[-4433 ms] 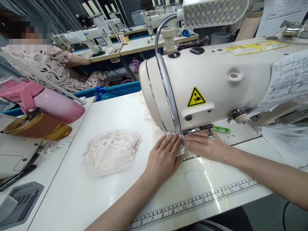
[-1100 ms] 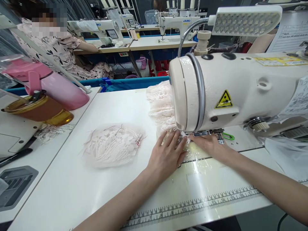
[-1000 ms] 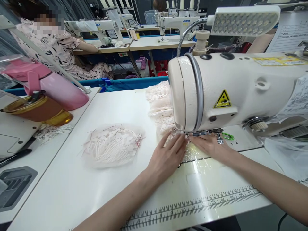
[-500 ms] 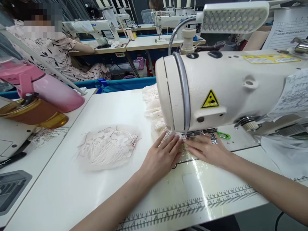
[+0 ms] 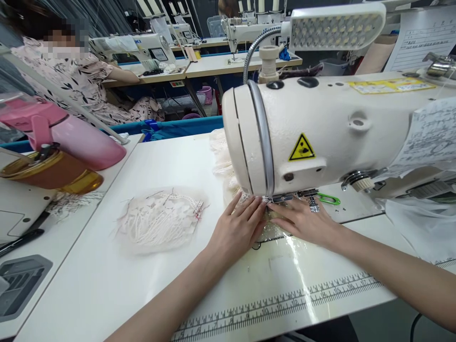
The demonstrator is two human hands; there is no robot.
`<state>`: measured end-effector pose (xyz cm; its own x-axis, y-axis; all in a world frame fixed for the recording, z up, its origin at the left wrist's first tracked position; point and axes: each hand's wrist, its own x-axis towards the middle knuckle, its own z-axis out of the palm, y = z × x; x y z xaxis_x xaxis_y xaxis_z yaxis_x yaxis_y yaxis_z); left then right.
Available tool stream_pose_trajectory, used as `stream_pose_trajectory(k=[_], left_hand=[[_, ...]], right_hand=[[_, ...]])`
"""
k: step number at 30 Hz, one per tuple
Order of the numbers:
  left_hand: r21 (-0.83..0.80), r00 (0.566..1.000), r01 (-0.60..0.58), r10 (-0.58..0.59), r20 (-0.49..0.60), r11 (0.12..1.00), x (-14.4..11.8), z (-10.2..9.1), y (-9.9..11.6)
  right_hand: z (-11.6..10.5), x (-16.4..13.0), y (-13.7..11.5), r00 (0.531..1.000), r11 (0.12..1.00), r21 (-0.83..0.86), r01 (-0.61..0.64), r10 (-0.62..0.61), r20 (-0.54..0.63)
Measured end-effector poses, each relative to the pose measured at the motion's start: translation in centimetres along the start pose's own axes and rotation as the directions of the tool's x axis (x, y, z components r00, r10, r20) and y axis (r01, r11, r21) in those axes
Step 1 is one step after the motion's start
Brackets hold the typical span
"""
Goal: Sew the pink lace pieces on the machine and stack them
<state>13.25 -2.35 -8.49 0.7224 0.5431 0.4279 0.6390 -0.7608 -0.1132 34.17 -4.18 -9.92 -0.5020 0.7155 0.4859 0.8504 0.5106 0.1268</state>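
Under the head of a white sewing machine (image 5: 302, 128), pale lace fabric (image 5: 223, 159) runs behind and below the needle area. My left hand (image 5: 237, 225) lies flat on the lace just left of the presser foot, fingers stretched out. My right hand (image 5: 302, 218) rests palm down on the right side of the needle area, fingers extended toward the foot. The machine head hides the needle and part of the right fingers. Another lace piece (image 5: 160, 221) with loose dark and red threads lies on the table to the left.
A green clip (image 5: 329, 198) lies on the machine bed. A printed ruler (image 5: 267, 308) runs along the front edge. White cloth (image 5: 420, 228) lies at right. A pink bottle (image 5: 85, 135) and an amber container (image 5: 53, 171) stand at left. A co-worker (image 5: 67, 80) sits beyond.
The view has shifted slightly, so the machine appears a little farther left. Both hands stay on the fabric by the needle area, nearly unmoved.
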Motion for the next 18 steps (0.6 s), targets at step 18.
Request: stream_pose_trajectory(k=[18], left_hand=[[0.126,0.991,0.104,-0.114,0.072,0.987,-0.3,-1.3,0.8]], right_hand=[[1.2,-0.6,2.1,0.987,0.931,0.353,-0.089,0.131,-0.097]])
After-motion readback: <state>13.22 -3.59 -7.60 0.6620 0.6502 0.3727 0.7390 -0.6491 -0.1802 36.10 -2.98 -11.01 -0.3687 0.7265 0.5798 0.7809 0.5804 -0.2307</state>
